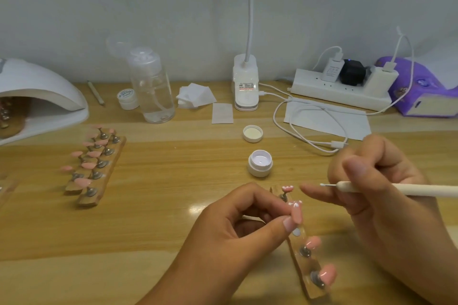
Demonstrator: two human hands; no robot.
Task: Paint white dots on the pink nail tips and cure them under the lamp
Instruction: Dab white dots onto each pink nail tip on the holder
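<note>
We judge the left hand (238, 228) pinches one pink nail tip (296, 213) steady; at three o'clock, the right hand's (379, 181) grip clamps the white dotting pen (396, 188).

Both hands were bare: no gloves, rings, or wristbands seen. Left hand (223, 238) showed short, rounded nails with pale natural tips; the thumbnail was clearest. Right hand (386, 195) likewise had short unpainted nails, index nail facing the camera. Forearms bare to the frame edge; no sleeves visible.
</note>
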